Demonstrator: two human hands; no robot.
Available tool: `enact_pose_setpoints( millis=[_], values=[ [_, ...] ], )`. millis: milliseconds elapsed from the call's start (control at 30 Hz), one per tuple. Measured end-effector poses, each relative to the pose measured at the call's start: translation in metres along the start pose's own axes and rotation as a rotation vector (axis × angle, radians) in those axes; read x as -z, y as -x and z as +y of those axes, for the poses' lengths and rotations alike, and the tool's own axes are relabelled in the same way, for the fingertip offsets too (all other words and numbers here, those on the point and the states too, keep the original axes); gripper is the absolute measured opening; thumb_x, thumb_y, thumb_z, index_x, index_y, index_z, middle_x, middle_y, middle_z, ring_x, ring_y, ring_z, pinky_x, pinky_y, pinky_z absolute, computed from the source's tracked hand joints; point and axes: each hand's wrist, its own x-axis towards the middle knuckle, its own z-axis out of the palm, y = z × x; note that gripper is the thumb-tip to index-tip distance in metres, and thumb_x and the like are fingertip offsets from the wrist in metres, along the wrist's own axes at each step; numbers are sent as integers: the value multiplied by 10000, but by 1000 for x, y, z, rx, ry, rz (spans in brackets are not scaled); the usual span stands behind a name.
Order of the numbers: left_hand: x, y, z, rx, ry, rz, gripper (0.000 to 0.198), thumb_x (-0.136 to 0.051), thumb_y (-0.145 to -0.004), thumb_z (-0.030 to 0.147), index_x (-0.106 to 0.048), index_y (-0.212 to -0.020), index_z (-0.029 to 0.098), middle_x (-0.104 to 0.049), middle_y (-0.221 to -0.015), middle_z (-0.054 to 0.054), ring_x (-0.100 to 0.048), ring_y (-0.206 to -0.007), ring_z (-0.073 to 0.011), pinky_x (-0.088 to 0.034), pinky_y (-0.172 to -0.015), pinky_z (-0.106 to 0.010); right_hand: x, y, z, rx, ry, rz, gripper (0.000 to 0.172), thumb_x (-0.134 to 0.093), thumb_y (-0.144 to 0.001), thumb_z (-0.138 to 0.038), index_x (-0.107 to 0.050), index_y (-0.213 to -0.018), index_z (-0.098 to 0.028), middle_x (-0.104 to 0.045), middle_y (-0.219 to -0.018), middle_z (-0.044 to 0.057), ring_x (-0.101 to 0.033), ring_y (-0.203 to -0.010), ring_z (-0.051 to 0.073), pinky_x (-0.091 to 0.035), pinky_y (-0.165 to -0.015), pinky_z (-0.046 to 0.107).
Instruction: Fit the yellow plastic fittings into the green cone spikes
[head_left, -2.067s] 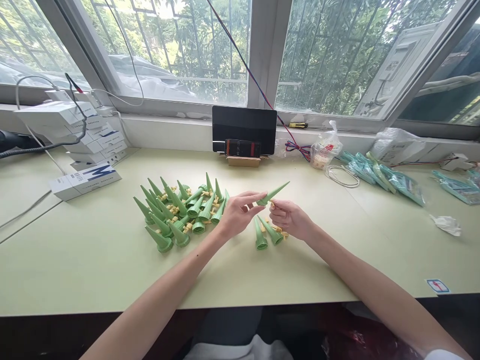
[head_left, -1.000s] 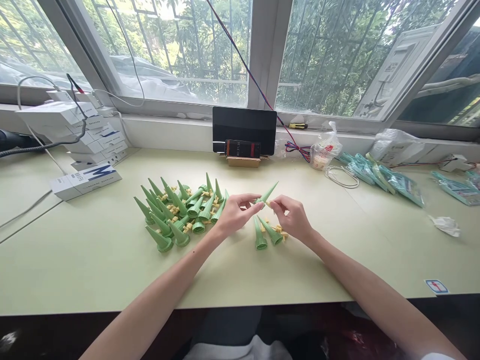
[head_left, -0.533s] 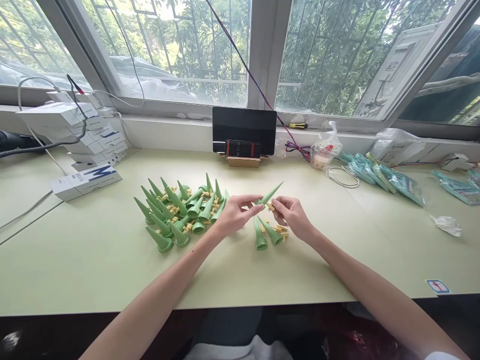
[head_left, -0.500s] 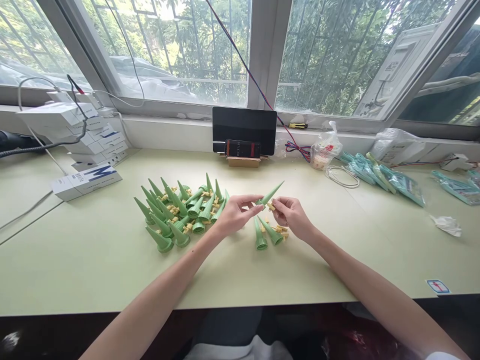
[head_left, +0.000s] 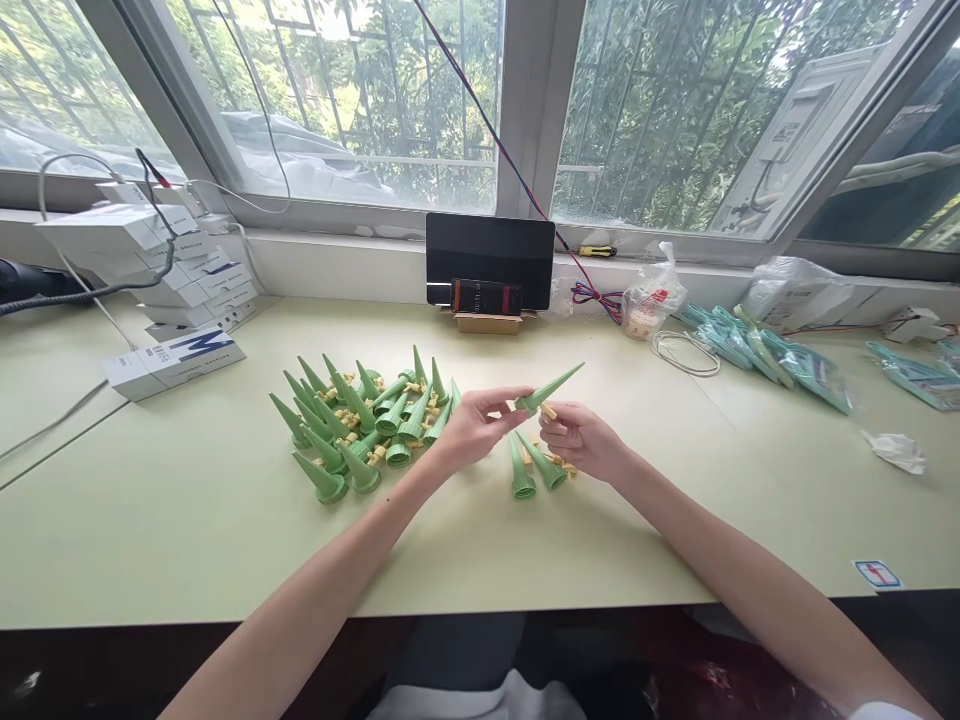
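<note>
One green cone spike [head_left: 551, 388], tip up-right: left hand [head_left: 471, 430] pinches its wide end; right hand [head_left: 581, 440] just below it, fingertips closed on yellow fitting [head_left: 548, 411]; cone pile [head_left: 352, 425] left of it.

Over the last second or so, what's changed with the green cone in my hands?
The green cone tipped flatter, its point swinging out to the right. The right hand sank a little, pinching the yellow piece at the cone's wide end. The left hand kept its pinch on that wide end. The pile of cones and the two loose cones lie as before.
</note>
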Motion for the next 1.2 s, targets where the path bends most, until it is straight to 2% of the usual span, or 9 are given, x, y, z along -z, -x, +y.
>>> enact_pose_setpoints(
  millis=[100, 167, 333, 467, 600, 933, 1067, 1200],
  values=[
    [-1, 1, 2, 36, -8, 30, 444, -704, -774, 411, -710, -1139, 158, -636, -687, -25, -424, -502, -73, -333, -427, -200, -4, -2, 3, 85, 96, 106, 339, -600, -861, -447, -526, -679, -172, -369, -541, -70, -250, -389, 40, -181, -361, 190],
    [0, 1, 4, 76, -3, 45, 459, -702, -774, 431, -701, -1149, 166, -623, -680, -21, -412, -491, -74, -319, -410, -198, -7, -2, 5, 204, 208, 185, 378, -575, -872, -520, -560, -726, -172, -434, -570, -51, -329, -382, 53, -233, -356, 206],
    [2, 0, 9, 129, 22, 98, 440, -715, -758, 452, -709, -1079, 151, -609, -655, -17, -410, -481, -75, -329, -427, -210, -10, 0, 9, 498, 636, 324, 350, -564, -890, -527, -586, -815, -187, -564, -694, 3, -468, -454, 94, -365, -430, 245],
    [1, 0, 9, 133, 68, 71, 406, -716, -759, 457, -711, -1030, 154, -574, -633, 1, -401, -487, -75, -320, -431, -217, -9, 3, 11, 597, 893, 367, 291, -516, -941, -452, -600, -838, -193, -571, -679, 7, -484, -519, 116, -402, -526, 262],
    [-1, 1, 9, 145, 80, 60, 423, -720, -759, 465, -697, -1029, 140, -538, -627, 7, -390, -498, -73, -306, -415, -207, -8, 3, 12, 641, 973, 375, 310, -480, -962, -415, -570, -769, -190, -569, -651, 4, -468, -518, 116, -385, -540, 263],
    [0, 2, 7, 103, 50, 17, 429, -724, -757, 449, -698, -1053, 139, -636, -756, -34, -419, -501, -60, -341, -405, -188, -6, 3, 13, 562, 843, 349, 316, -525, -941, -403, -559, -727, -173, -544, -596, -11, -418, -487, 93, -346, -482, 242],
    [0, 2, 4, 65, 30, 38, 419, -732, -756, 412, -705, -1072, 137, -638, -711, -25, -447, -508, -65, -372, -443, -190, -7, 1, 12, 458, 571, 282, 318, -574, -914, -429, -565, -731, -168, -480, -557, -36, -357, -437, 67, -276, -410, 221],
    [-1, 1, 1, 31, 2, 52, 408, -727, -761, 393, -712, -1080, 139, -624, -667, -12, -456, -511, -73, -378, -450, -196, -7, 1, 9, 283, 218, 128, 323, -627, -878, -446, -581, -745, -156, -457, -566, -53, -237, -376, 24, -149, -358, 199]
  ],
)
